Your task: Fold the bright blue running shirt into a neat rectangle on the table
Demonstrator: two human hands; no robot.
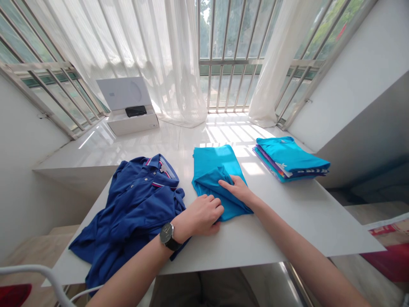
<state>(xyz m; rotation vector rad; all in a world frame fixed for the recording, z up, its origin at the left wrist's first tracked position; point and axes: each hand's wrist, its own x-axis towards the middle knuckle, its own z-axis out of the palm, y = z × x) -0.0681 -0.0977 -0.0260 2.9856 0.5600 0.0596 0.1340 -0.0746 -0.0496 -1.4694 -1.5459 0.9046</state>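
Note:
A turquoise shirt (217, 157) lies partly folded in the middle of the white table, its near part bunched up and turned over. My right hand (238, 189) holds the raised fold, thumb on top and the other fingers hidden in the cloth. At the shirt's near left edge, my left hand (206, 213) has its fingers curled closed on the fabric; the fingertips are partly hidden. A dark blue polo shirt (137, 209) with a striped collar spreads loosely to the left, close to my left wrist, which wears a black watch (168, 234).
A stack of folded clothes (292, 157) sits on the right, a turquoise one on top. Behind, on the white ledge, an opened white box (132, 123) holds a dark phone-like object (136, 111). White curtains (179, 64) hang before barred windows. A pale curved tube (41, 270) shows lower left.

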